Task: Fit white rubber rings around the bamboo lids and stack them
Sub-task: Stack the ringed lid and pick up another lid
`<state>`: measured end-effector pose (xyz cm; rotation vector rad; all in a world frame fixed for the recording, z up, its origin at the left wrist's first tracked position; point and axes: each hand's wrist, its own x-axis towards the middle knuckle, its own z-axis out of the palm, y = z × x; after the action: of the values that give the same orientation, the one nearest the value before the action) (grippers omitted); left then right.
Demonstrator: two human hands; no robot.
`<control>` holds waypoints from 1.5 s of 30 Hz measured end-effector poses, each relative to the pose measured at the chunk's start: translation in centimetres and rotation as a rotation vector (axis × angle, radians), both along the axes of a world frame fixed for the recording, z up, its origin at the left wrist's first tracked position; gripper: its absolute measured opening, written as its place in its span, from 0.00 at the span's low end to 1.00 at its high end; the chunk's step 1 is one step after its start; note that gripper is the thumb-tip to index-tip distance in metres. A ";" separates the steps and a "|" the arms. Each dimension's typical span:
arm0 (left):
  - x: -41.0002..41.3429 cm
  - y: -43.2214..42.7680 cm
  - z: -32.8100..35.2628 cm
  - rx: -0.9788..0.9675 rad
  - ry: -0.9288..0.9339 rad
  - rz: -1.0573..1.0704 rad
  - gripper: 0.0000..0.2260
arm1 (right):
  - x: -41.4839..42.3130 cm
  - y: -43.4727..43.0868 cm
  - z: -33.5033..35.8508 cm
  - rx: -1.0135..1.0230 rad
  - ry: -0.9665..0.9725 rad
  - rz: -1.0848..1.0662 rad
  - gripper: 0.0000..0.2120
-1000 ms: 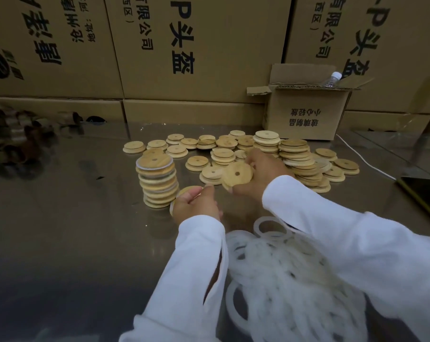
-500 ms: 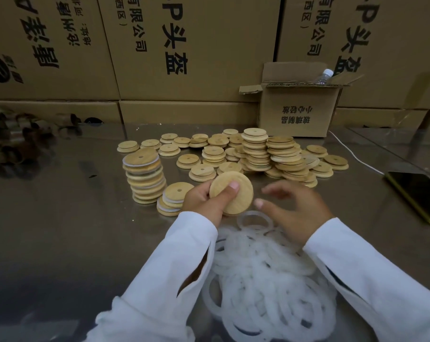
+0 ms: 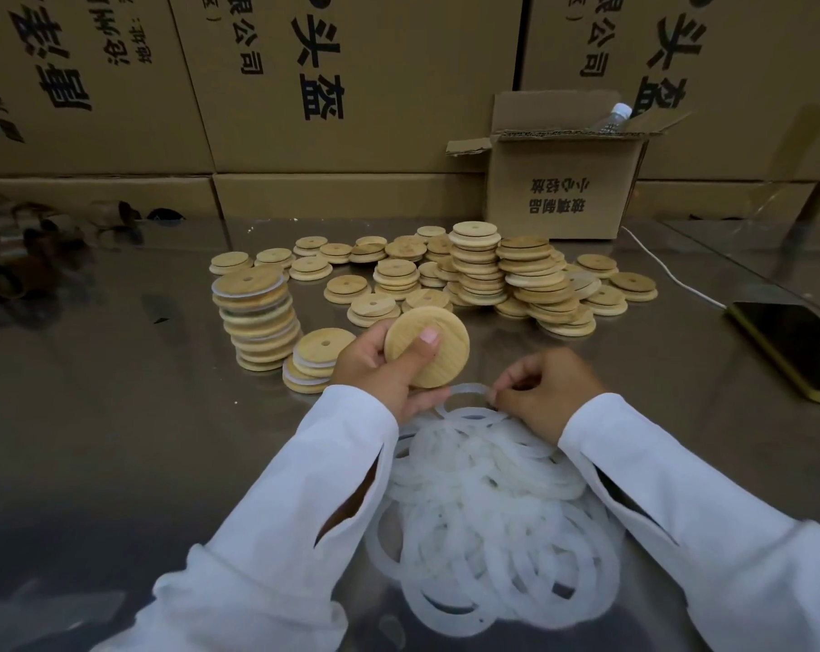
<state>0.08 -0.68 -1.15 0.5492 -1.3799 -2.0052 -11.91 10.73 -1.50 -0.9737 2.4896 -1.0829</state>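
**Well Short of Done: Lid in One Hand, Ring in the Other**

Head view: on the desk I see a tall stack and a short stack just beside it, both showing white bands between their lids. These look like the finished ones. Behind them, many bare lids lie in heaps and singles, so I judge most of the work is left.

My left hand grips a bamboo lid tilted up toward the camera, with the thumb across its face and the fingers curled behind. I see no ring on it yet. My right hand sits low, just right of the lid. It pinches a white rubber ring at the far edge of the ring pile, which lies between my sleeves. I judge fitting that ring comes next.
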 end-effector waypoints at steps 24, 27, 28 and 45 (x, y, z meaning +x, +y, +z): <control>0.1 0.6 1.1 0.136 -0.092 -0.160 0.19 | 3.5 0.4 2.2 -0.792 -0.065 0.062 0.07; 0.1 1.0 0.7 -0.059 -0.116 -0.152 0.05 | 3.6 0.2 1.9 -0.776 -0.081 0.028 0.07; 0.2 1.1 0.6 -0.110 -0.122 -0.158 0.04 | 3.6 0.2 1.9 -0.778 -0.077 0.016 0.07; 0.5 1.1 0.5 -0.197 -0.072 -0.204 0.08 | 3.3 0.3 2.1 -0.702 -0.213 -0.125 0.08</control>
<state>0.56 0.38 -0.61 0.4088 -1.7147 -1.9925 -8.59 11.04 0.60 -0.7966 2.0354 -2.0546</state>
